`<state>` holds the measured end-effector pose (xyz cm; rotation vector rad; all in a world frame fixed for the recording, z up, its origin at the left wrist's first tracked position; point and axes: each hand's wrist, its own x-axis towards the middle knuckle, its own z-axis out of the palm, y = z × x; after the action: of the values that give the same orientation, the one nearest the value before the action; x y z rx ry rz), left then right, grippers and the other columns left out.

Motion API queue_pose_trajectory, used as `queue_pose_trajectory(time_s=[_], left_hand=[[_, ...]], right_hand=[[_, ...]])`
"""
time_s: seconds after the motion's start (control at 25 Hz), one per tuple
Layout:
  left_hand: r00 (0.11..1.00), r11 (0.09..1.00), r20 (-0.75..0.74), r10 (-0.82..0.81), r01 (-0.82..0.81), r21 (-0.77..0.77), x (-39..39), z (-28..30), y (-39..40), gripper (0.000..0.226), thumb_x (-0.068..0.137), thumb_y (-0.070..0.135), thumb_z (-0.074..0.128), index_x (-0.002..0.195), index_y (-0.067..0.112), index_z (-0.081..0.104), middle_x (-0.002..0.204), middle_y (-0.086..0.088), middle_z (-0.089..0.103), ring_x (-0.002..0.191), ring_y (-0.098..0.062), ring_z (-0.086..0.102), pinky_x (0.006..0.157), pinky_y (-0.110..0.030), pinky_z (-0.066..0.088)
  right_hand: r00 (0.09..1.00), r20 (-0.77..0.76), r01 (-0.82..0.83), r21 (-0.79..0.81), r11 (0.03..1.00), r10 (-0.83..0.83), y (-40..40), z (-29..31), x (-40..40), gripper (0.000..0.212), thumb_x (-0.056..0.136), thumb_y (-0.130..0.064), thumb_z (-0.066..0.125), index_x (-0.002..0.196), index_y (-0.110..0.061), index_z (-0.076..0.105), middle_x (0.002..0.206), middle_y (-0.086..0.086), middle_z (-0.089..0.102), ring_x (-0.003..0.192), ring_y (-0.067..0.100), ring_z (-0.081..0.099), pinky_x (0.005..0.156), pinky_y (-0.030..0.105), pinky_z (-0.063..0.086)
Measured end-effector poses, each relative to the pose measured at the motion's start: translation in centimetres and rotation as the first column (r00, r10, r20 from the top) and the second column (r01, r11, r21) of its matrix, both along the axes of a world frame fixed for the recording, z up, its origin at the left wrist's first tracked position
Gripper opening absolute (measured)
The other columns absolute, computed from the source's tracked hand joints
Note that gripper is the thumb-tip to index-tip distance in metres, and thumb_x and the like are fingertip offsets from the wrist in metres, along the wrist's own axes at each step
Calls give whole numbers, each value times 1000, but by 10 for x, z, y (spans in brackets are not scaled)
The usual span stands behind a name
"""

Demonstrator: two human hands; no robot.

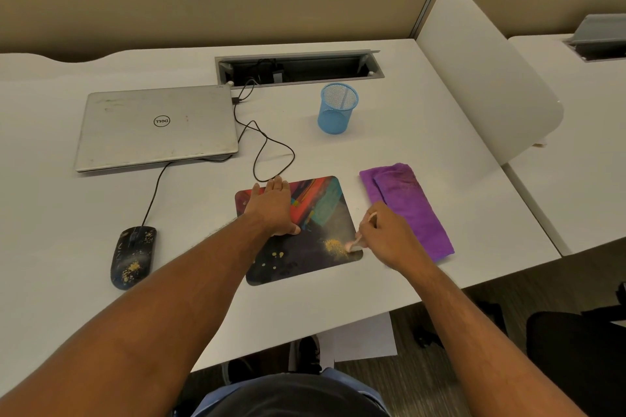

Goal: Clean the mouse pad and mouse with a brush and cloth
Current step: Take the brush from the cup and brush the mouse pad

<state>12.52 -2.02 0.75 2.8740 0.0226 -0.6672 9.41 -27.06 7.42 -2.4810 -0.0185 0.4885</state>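
Two bare hands work over a multicoloured mouse pad [306,234], which lies flat on a white desk [423,132] and serves here as the landmark. The left hand [271,205] rests palm down on the far left part of the pad, fingers straight and together, reaching to the pad's far edge. The right hand [386,235], at the pad's right edge, has its fingers curled round a pale pink brush [357,240]; the brush head touches the pad near its right near corner, just beside a small heap of yellowish crumbs [333,245]. A few more yellow specks [277,254] lie on the dark near part of the pad. Just right of the pad, apart from it, a folded purple cloth [408,208] lies on the desk, partly behind the right hand. Well to the left of the pad a dark wired mouse [132,257] sits on the desk, with yellow crumbs on its back; its black cable [271,145] runs away toward a closed silver laptop [155,127] beyond and to the left of the pad. Beyond the pad, slightly to the right, a blue mesh pen cup [338,108] stands upright. Farther beyond it an open cable hatch [298,68] is set into the desk. Right of the pad and cloth, a white divider panel [481,71] rises at the desk's edge
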Motion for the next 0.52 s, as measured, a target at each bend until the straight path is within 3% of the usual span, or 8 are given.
queue_pose_trajectory(time_s=[0.12, 0.24, 0.44, 0.52], left_hand=[[1000, 1000, 5, -2, 2, 1, -1, 1, 0, 121, 74, 61, 76, 158, 10, 4, 166, -11, 5, 152, -26, 6, 121, -51, 5], [1000, 1000, 0, -5, 5, 1, -2, 2, 0, 121, 74, 61, 76, 158, 10, 4, 166, -11, 5, 152, -26, 6, 122, -51, 5], [1000, 1000, 5, 1, -1, 0, -1, 1, 0, 121, 74, 61, 76, 158, 11, 5, 166, -11, 5, 152, -26, 7, 122, -51, 5], [1000, 1000, 4, -4, 4, -1, -1, 1, 1, 121, 74, 60, 76, 158, 11, 4, 166, -11, 5, 152, -26, 6, 121, -50, 5]], right_hand=[[990, 132, 46, 105, 993, -59, -3, 8, 3, 8, 103, -24, 57, 97, -18, 55, 91, 5, 69, 82, 20, 69, 69, 35, 59], [991, 125, 25, 227, 974, -55, 8, 9, 2, 10, 104, -23, 56, 95, -24, 55, 94, -2, 69, 84, 13, 68, 63, 21, 56], [997, 37, -65, 22, 998, 64, 2, -4, -4, 15, 104, -23, 54, 90, -27, 50, 87, 1, 62, 77, 16, 62, 62, 24, 51], [996, 77, -41, 37, 998, 38, -2, 1, 0, 17, 103, -24, 55, 89, -30, 49, 85, 0, 63, 73, 14, 63, 59, 23, 51]])
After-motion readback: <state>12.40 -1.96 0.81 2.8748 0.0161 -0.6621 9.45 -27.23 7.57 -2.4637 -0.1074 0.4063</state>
